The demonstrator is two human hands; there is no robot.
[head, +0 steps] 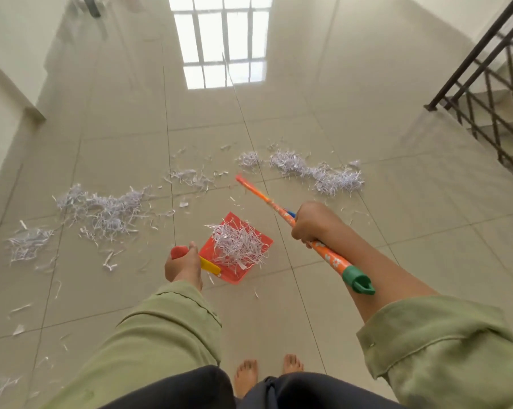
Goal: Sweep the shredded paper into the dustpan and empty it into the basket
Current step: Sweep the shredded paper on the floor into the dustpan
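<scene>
My left hand (182, 265) grips the red-capped handle of a red dustpan (236, 246), which holds a heap of white shredded paper (237, 243). My right hand (311, 222) grips the orange flowered broom handle (329, 255), whose green end cap points toward me. The broom's far end is lifted and blurred, and its bristles are hard to make out. Shredded paper lies on the tiled floor in a pile at the left (101, 211) and another at the right (323, 174). No basket is in view.
Loose paper strips are scattered over the glossy beige floor tiles (278, 113) at the left and lower left. A dark metal stair railing (491, 93) runs along the right. A wall corner (27, 110) juts out at the left. My bare feet (267, 373) stand below.
</scene>
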